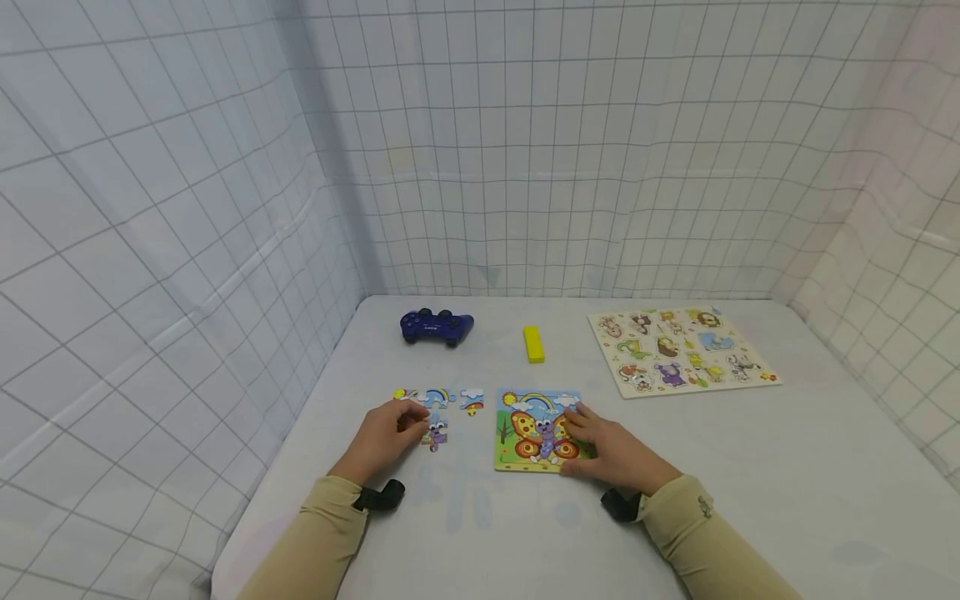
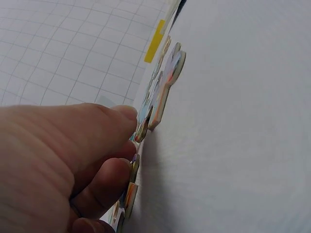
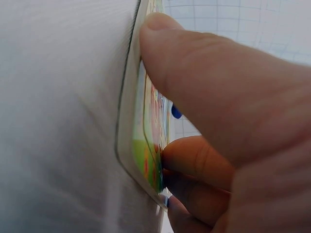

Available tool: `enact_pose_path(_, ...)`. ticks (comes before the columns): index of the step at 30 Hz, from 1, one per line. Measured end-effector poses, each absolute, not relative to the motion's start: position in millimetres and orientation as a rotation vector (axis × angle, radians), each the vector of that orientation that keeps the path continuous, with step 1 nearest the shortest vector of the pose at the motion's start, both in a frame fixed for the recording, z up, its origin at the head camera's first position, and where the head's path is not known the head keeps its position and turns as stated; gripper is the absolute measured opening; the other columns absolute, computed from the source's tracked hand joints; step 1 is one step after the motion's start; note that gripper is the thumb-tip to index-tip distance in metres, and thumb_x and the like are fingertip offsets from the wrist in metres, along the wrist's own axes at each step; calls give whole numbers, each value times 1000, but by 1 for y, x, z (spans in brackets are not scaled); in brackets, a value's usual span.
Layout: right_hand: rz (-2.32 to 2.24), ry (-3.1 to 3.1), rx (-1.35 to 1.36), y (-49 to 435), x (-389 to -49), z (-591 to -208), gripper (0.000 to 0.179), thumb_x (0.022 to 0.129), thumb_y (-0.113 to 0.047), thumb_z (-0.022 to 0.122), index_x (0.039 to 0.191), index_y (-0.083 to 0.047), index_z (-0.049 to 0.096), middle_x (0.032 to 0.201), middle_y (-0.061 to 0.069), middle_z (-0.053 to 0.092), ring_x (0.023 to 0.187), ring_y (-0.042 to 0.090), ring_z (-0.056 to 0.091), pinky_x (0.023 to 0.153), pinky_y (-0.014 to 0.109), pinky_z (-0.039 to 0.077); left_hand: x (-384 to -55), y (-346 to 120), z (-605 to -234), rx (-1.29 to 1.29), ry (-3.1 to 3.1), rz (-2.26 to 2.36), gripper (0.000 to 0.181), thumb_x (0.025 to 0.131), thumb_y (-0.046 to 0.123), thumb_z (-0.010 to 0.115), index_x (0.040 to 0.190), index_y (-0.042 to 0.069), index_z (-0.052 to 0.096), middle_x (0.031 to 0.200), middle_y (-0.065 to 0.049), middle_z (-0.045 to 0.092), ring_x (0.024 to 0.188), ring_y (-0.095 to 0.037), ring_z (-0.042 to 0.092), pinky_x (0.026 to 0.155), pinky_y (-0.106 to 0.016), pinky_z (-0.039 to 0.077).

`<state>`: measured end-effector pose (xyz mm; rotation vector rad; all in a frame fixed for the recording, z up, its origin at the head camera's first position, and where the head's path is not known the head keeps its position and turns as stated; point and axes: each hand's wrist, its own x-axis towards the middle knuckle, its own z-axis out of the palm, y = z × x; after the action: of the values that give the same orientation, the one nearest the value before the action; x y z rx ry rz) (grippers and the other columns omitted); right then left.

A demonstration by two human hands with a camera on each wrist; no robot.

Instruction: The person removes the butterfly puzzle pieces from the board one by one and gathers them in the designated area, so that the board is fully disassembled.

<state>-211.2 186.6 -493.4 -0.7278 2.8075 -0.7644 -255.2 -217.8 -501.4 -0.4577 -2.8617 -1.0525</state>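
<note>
My left hand [image 1: 384, 437] bends over a small group of jigsaw pieces on the white table, its thumb and fingers pinching at a piece partly hidden under the fingertips. Beside those fingertips lies a piece with a purple butterfly face [image 1: 436, 432]. A rainbow piece [image 1: 438, 397] is just beyond, and a cloud piece [image 1: 472, 400] sits to its right. In the left wrist view the thumb tip meets the pieces' edges [image 2: 160, 104]. My right hand [image 1: 618, 454] rests spread on the right side of a square butterfly puzzle board [image 1: 517, 454], thumb on its rim [image 3: 127, 121].
A dark blue game controller [image 1: 437, 327] lies at the back left. Right of it is a yellow block [image 1: 533, 344]. A large animal puzzle board [image 1: 678, 350] lies at the back right. White gridded cloth walls [image 1: 562, 167] enclose the table's back and sides.
</note>
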Motion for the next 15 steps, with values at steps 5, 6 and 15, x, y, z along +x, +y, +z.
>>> enact_pose_path(5, -779, 2801, -723, 187, -210, -494, 85, 89, -57, 74, 151, -4, 49, 164, 14, 38, 155, 40, 24, 118, 58, 32, -255, -218, -500, -457, -2849, -1049, 19, 95, 18, 76, 113, 14, 74, 98, 3, 70, 86, -11, 61, 79, -33, 52)
enact_pose_path(6, -776, 2802, -725, 187, -210, -494, 85, 90, -58, 73, 151, -4, 49, 164, 14, 38, 155, 40, 24, 118, 58, 32, -255, -217, -500, -454, -2846, -1052, 18, 95, 19, 75, 113, 14, 74, 99, 3, 71, 87, -11, 61, 80, -34, 52)
enact_pose_path(15, -751, 2809, -709, 187, -211, -493, 86, 89, -58, 73, 153, -5, 48, 165, 12, 36, 154, 41, 25, 118, 60, 32, -250, -206, -497, -496, -2604, -965, 10, 95, 11, 74, 104, 12, 74, 97, -1, 71, 82, -12, 64, 71, -31, 53)
